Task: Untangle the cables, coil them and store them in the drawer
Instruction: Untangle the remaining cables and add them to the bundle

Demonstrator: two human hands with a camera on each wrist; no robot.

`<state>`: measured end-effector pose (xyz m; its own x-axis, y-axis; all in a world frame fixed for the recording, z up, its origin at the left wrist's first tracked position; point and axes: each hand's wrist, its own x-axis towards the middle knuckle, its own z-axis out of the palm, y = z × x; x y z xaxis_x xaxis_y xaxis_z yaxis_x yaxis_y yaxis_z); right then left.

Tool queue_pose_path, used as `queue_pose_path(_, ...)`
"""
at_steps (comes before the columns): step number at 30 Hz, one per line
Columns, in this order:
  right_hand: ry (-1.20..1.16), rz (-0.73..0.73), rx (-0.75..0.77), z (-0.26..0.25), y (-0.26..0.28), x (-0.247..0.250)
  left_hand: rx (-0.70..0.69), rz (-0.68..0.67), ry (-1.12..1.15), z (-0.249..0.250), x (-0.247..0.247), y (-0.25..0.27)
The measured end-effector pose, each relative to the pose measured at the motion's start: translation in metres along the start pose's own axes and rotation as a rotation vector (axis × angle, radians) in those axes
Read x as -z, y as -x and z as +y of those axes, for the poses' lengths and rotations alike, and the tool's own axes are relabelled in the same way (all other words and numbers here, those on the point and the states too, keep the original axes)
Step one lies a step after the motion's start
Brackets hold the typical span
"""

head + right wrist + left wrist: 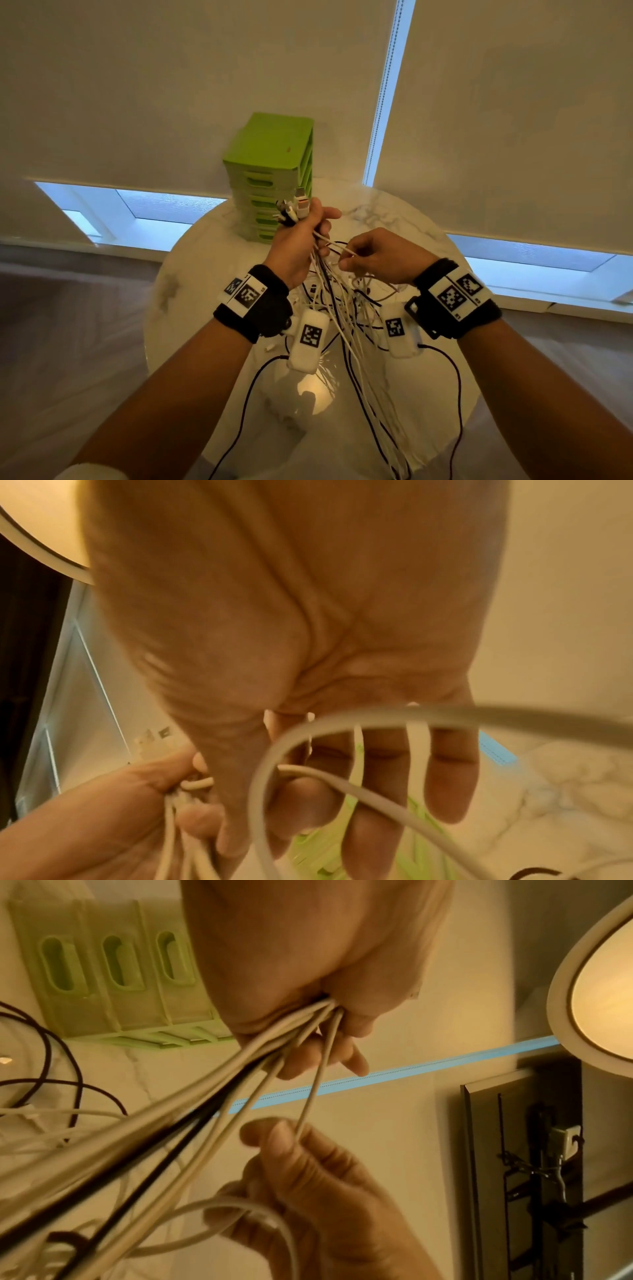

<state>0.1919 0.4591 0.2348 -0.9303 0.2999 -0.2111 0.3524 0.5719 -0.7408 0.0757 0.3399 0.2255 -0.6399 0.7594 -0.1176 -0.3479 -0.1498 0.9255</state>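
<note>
My left hand (pixel 305 236) is raised over the round marble table (pixel 428 240) and grips a bundle of white and black cables (pixel 342 308) in its fist, with the plug ends (pixel 294 207) sticking out above. The cables (pixel 178 1123) hang down from the fist in a tangle onto the table. My right hand (pixel 373 257) is close beside it and pinches one white cable (pixel 313 1085) between thumb and forefinger. A loop of white cable (pixel 308 739) curves across the right wrist view. The green drawer unit (pixel 274 171) stands behind the hands with its drawers closed.
Window blinds (pixel 171 85) hang right behind the table. Thin black cords (pixel 452 394) trail from the wrist cameras over the table's near part. A lamp's reflection (pixel 311 390) shines on the tabletop. Floor lies on both sides of the table.
</note>
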Motion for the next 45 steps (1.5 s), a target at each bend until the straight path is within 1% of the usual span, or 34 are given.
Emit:
queue_pose_path(2, 0.026, 0.014, -0.034, 0.007, -0.002, 0.003, -0.001, 0.010, 0.017, 0.005, 0.002, -0.004)
queue_pose_path(5, 0.032, 0.059, -0.088, 0.021, -0.002, 0.005, 0.028, -0.050, 0.161, 0.016, 0.003, -0.008)
queue_pose_path(7, 0.024, 0.084, -0.116, 0.028, 0.000, 0.005, 0.023, -0.077, 0.226, 0.023, 0.001, -0.008)
queue_pose_path(12, 0.098, 0.114, -0.167, 0.050, 0.004, 0.001, -0.009, -0.112, 0.262, 0.052, 0.001, -0.015)
queue_pose_path(15, 0.114, 0.184, -0.165, 0.060, 0.004, 0.003, -0.031, -0.144, 0.200, 0.065, 0.006, -0.019)
queue_pose_path(17, 0.052, 0.259, -0.117, 0.055, 0.006, 0.008, -0.020, -0.142, 0.098, 0.063, 0.007, -0.020)
queue_pose_path(20, -0.116, 0.369, 0.024, 0.031, 0.010, 0.017, 0.022, -0.104, -0.103, 0.047, 0.007, -0.020)
queue_pose_path(23, -0.314, 0.406, 0.162, 0.002, 0.013, 0.027, 0.096, -0.125, -0.257, 0.025, 0.004, -0.015)
queue_pose_path(27, -0.343, 0.394, 0.357, -0.026, 0.019, 0.030, 0.173, -0.240, -0.244, 0.012, -0.006, -0.005)
queue_pose_path(29, -0.389, 0.444, 0.432, -0.032, 0.022, 0.030, 0.177, -0.297, -0.241, 0.011, -0.007, 0.000)
queue_pose_path(31, -0.463, 0.526, 0.452, -0.030, 0.022, 0.027, 0.146, -0.308, -0.277, 0.011, -0.006, 0.001)
queue_pose_path(33, -0.475, 0.554, 0.382, -0.021, 0.019, 0.021, 0.109, -0.267, -0.276, 0.011, -0.006, 0.001)
queue_pose_path(34, -0.422, 0.501, 0.312, -0.013, 0.017, 0.016, 0.095, -0.242, -0.242, 0.011, -0.005, 0.000)
queue_pose_path(37, -0.050, 0.167, 0.069, 0.018, 0.013, -0.010, 0.055, -0.209, -0.078, 0.016, -0.001, -0.002)
queue_pose_path(38, 0.021, 0.115, 0.011, 0.030, 0.012, -0.017, 0.043, -0.197, -0.024, 0.020, 0.002, -0.003)
queue_pose_path(42, 0.026, 0.143, -0.174, 0.081, 0.014, -0.018, -0.017, -0.122, 0.232, 0.045, 0.023, -0.015)
queue_pose_path(43, 0.031, 0.161, -0.219, 0.090, 0.016, -0.014, -0.041, -0.106, 0.261, 0.051, 0.030, -0.018)
queue_pose_path(45, 0.027, 0.238, -0.314, 0.106, 0.017, -0.005, -0.077, -0.093, 0.243, 0.060, 0.041, -0.023)
